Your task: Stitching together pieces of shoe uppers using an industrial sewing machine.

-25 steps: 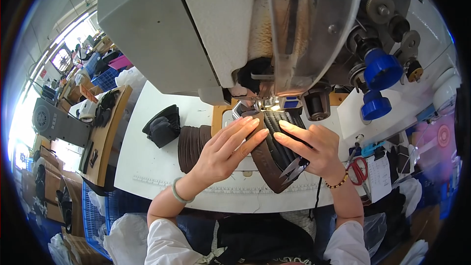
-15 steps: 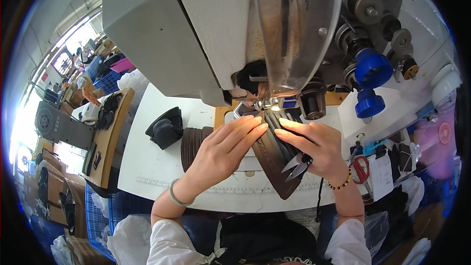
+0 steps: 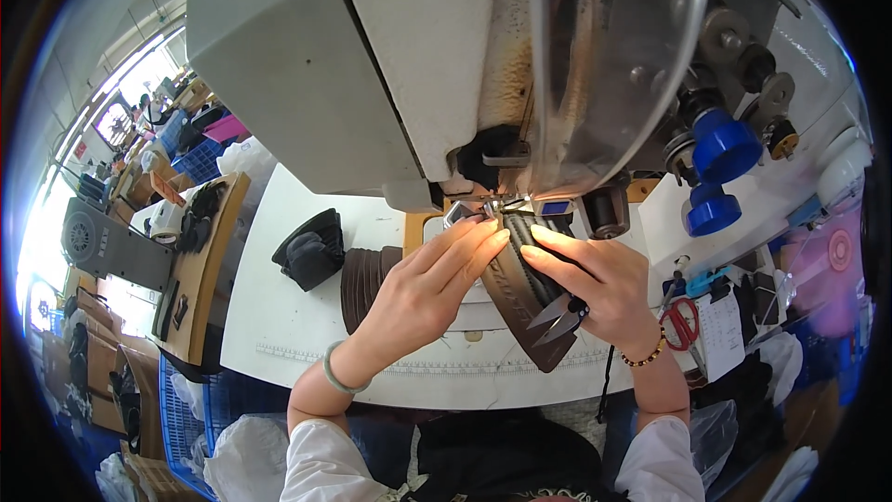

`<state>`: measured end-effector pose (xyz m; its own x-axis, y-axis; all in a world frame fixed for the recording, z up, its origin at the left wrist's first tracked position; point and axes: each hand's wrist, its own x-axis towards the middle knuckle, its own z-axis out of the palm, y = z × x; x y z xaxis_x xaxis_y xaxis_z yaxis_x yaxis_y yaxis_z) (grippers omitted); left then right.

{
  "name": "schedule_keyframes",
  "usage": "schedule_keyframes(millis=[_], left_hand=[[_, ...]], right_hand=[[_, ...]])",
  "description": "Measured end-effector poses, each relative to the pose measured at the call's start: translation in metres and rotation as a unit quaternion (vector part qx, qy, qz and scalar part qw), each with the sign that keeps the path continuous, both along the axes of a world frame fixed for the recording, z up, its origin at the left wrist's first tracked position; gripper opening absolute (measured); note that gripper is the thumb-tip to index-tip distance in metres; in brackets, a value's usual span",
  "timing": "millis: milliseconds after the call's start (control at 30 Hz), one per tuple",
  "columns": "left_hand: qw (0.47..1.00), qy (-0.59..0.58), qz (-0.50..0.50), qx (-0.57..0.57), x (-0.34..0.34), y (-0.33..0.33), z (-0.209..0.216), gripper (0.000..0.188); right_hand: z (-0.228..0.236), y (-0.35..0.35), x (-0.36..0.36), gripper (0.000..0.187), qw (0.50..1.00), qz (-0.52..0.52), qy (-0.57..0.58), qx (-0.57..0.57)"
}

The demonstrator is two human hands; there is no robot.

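Note:
A dark brown curved band [image 3: 509, 293] with a dark ribbed edge lies under the sewing machine's needle area [image 3: 497, 209], its pointed end hanging toward me. My left hand [image 3: 418, 293] grips the band's left side near the needle, fingers straight and together, thumb hidden. On the right side, my right hand [image 3: 604, 284] presses thumb and fingers onto the ribbed edge. A pair of thread snips [image 3: 557, 323] is tucked in that same hand, blades apart and pointing left over the band. Whatever lies beneath the fingers is hidden.
The sewing machine head [image 3: 400, 65] fills the top, with blue knobs [image 3: 727, 147] at right. Left of my hand sit stacked brown bands [image 3: 364, 290] and a black folded piece [image 3: 311, 251]. Red-handled scissors [image 3: 681, 323] lie right, beside a paper sheet [image 3: 717, 335]. A ruler strip [image 3: 372, 364] runs along the table.
The band has slid slightly away from me toward the needle, its tip shifting a little up and right. Both hands keep their hold. The view has tilted slightly.

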<state>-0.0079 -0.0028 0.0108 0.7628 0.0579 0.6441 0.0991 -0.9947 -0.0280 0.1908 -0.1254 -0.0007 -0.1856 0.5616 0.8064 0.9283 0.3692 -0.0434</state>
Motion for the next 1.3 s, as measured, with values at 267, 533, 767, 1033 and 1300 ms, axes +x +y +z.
schedule_keyframes(millis=[267, 533, 767, 1033, 1300], left_hand=[[0.999, 0.009, -0.002, 0.038, 0.000, 0.004, -0.003, 0.052], [0.993, -0.003, 0.015, 0.114, 0.006, -0.004, -0.006, 0.053], [0.994, -0.063, 0.002, 0.088, 0.009, 0.003, -0.013, 0.047], [0.994, -0.075, 0.009, 0.077, 0.010, -0.006, -0.011, 0.044], [0.979, -0.198, -0.039, -0.017, 0.012, 0.008, -0.018, 0.030]], right_hand=[[0.000, -0.003, -0.002, 0.043, 1.000, -0.015, 0.007, -0.018], [0.007, 0.003, 0.012, 0.043, 0.999, 0.003, 0.020, -0.037], [0.006, 0.005, 0.012, 0.044, 1.000, 0.009, 0.005, -0.004], [-0.002, 0.007, 0.018, 0.044, 0.999, 0.035, -0.016, 0.023], [-0.011, 0.010, 0.031, 0.031, 0.995, 0.102, -0.010, 0.015]])
